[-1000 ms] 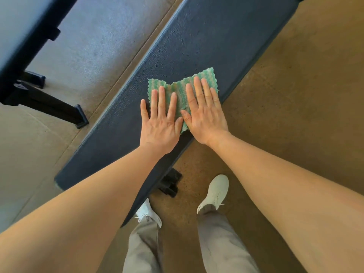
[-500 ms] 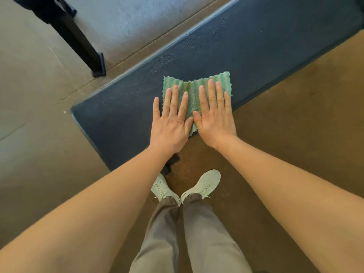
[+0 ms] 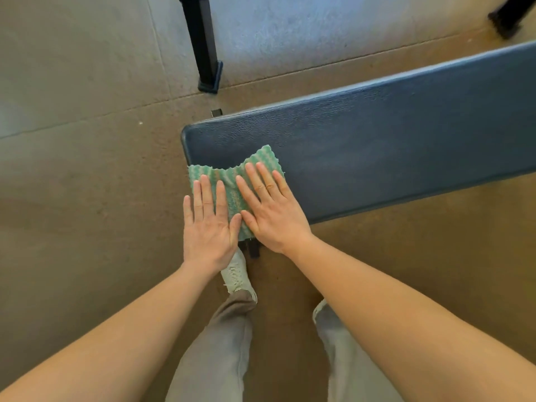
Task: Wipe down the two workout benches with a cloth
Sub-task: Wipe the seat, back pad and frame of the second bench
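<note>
A dark blue padded bench (image 3: 377, 134) runs from the middle of the view to the right edge. A green striped cloth (image 3: 232, 181) lies on its near left corner and hangs a little over the edge. My left hand (image 3: 207, 224) lies flat with straight fingers on the cloth's left part, right at the bench end. Beside it, my right hand (image 3: 269, 211) presses flat on the cloth's right part. The second bench shows only as a black leg (image 3: 203, 44) at the top.
Brown floor surrounds the bench, with a lighter grey slab (image 3: 319, 33) beyond it. My white shoe (image 3: 236, 274) stands close to the bench's black foot (image 3: 252, 248). Another dark frame part (image 3: 510, 15) sits at the top right corner.
Both hands have slid the cloth along the bench to its left end, from mid-pad to the corner. The view has turned, so the bench now runs rightward.
</note>
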